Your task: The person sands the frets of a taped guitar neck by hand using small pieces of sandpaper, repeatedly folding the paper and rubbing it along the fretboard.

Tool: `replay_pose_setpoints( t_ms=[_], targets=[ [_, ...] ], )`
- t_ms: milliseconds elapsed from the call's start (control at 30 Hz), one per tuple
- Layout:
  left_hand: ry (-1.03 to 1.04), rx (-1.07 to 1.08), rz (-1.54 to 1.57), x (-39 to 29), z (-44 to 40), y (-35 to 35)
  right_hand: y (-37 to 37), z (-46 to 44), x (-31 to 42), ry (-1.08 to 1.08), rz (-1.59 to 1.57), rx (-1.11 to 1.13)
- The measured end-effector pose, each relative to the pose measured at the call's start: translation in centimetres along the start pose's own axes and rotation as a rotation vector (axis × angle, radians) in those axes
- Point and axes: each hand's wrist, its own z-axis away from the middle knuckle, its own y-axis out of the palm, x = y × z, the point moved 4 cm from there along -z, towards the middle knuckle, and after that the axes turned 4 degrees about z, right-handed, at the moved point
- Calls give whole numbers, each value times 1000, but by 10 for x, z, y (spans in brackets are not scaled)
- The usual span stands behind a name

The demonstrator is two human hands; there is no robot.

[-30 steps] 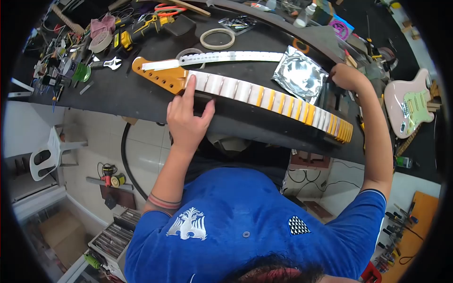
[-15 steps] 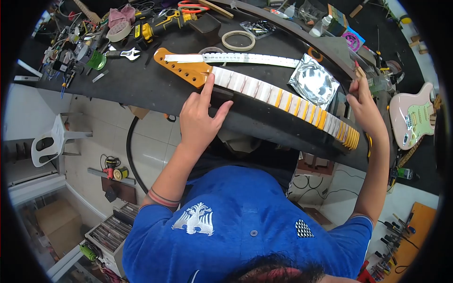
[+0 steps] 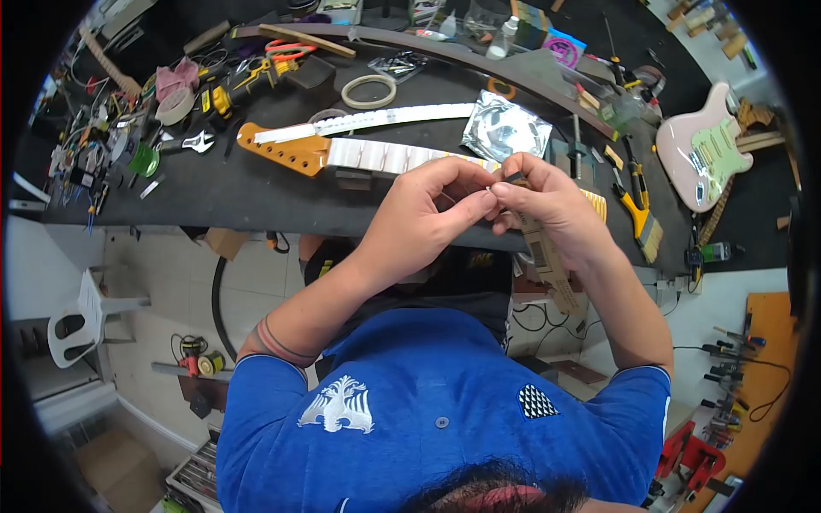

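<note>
I see the guitar neck [image 3: 368, 156] lying on the counter [image 3: 274, 195], with the left hand [image 3: 432, 209] and right hand [image 3: 556, 209] before it, covering part. Behind it I find a strip [image 3: 398, 118], a packet [image 3: 506, 128] by its right end, a tape roll [image 3: 346, 96] farther back. A wrench [image 3: 199, 143] lies left; a brush [image 3: 642, 221] and guitar body [image 3: 684, 162], right.

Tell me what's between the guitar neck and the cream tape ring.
In the head view, a long white strip runs between the guitar neck and the cream tape ring, with a second ring partly visible by it.
</note>
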Motion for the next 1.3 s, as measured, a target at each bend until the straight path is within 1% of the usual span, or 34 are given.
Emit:
replay_pose_setpoints(
  t_ms=[100,200,300,367,400,433,500,533,567,600,633,700,767,833,867,900,1000,1100,1233,1300],
  targets=[
    [32,48,61,8,-8,3,-5,5,-7,-1,-30,-10],
    [-71,100,127,6,-14,2,-11,9,-3,-12,-27,-16],
    [-23,96,39,15,-26,-1,-15,11,-2,-56,-13,-43],
    [132,10,-32,15,-33,2,-15,11,1,-123,11,-87],
    [212,-36,-70,15,-38,2,-14,11,5,-201,41,-136],
    [283,2,-186,12,-41,1,-7,13,13,-301,77,-189],
    [409,-41,-56,20,-50,11,-10,12,22,-439,186,-209],
    [189,-1,179,23,-55,14,-13,11,31,-470,280,-228],
    [175,-18,373,36,-58,20,-17,10,42,-501,373,-250],
    [131,-22,344,45,-53,25,-24,8,53,-561,479,-271],
    [89,-27,315,52,-46,29,-18,4,65,-654,610,-365],
    [404,255,-73,63,-27,40,-1,-12,87,-879,1058,-352],
    [431,784,-367,86,-12,58,28,-42,84,-907,1182,-233],
    [589,1056,-504,121,-11,60,59,-77,73,-1001,1312,-83],
    [669,1192,-575,139,-9,60,69,-95,62,-1016,1322,-29],
    [634,1167,-581,143,-13,58,77,-110,51,-1031,1333,26],
    [533,1128,-595,141,-16,53,92,-142,28,-951,1343,133],
    [480,1105,-521,136,-17,45,97,-156,22,-957,1345,196],
    [472,1103,-562,135,-16,46,97,-166,14,-1044,1399,240],
    [503,1088,-578,137,-15,47,97,-162,15,-969,1404,265]
  ],
)
